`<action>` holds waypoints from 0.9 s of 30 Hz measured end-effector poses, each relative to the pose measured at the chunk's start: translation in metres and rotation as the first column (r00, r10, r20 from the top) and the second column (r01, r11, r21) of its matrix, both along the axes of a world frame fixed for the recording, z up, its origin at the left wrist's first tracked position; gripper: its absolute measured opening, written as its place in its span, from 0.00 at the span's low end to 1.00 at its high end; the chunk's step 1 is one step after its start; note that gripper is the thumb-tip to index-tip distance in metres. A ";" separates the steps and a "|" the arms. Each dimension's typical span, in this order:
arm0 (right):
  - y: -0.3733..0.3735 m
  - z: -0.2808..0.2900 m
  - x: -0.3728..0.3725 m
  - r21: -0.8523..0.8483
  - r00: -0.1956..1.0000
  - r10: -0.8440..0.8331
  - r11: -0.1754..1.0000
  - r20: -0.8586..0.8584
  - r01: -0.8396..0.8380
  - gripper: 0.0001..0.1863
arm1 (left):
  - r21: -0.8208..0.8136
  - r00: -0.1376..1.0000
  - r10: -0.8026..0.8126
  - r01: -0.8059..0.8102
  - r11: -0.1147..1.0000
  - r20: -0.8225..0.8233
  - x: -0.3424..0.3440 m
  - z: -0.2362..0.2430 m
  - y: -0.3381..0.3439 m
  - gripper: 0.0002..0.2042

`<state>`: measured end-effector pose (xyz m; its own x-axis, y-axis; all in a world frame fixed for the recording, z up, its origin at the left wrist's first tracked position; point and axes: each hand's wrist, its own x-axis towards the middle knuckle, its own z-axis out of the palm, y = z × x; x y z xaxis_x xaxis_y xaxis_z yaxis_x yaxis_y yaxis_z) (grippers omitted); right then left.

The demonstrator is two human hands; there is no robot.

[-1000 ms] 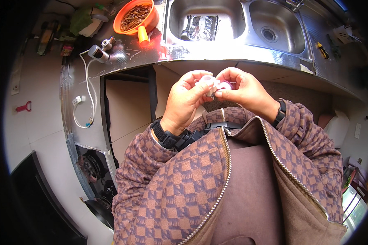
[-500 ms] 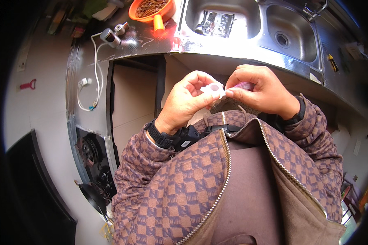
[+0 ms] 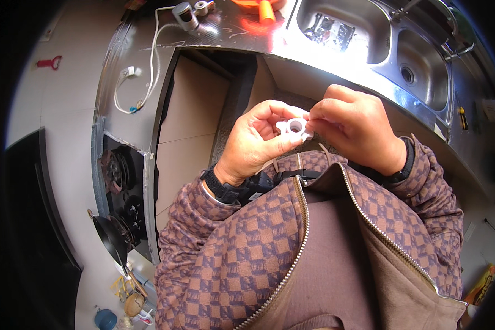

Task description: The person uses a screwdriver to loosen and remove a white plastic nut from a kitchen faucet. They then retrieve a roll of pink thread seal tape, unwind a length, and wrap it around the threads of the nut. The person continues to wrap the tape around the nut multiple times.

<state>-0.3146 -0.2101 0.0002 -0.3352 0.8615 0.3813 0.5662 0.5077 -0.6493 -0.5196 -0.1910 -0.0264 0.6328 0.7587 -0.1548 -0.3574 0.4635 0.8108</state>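
Note:
Between the thumb and fingers of my left hand is a small white plastic ring-shaped fitting. It has a round hole through its middle and small lobes around the outside. My right hand is closed in a pinch, its thumb and fingertips against the right edge of the fitting. What lies inside the right hand's curled fingers is hidden. Both hands are held together in front of my open jacket, near the counter's front edge.
Beyond my hands runs a metal counter with two sink basins, a large one and a smaller one. An orange handled container, a silver cylinder and a white cable lie on it. A black wok hangs at left.
The view has shifted, so the counter sits higher and further right. The white fitting's hole now shows more fully. A pink thing seen in my right hand before is out of sight.

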 end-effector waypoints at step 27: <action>0.217 -0.271 -0.291 -0.589 0.946 -0.014 0.780 0.323 0.213 0.07 | -0.118 0.858 0.271 -0.353 0.928 -0.436 -0.314 -0.139 -0.009 0.13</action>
<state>-0.6055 0.0065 -0.2713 -0.2266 0.9153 -0.3330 0.8019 -0.0187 -0.5971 -0.8333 -0.2000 -0.1657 0.2175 0.8363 -0.5034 -0.1677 0.5400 0.8248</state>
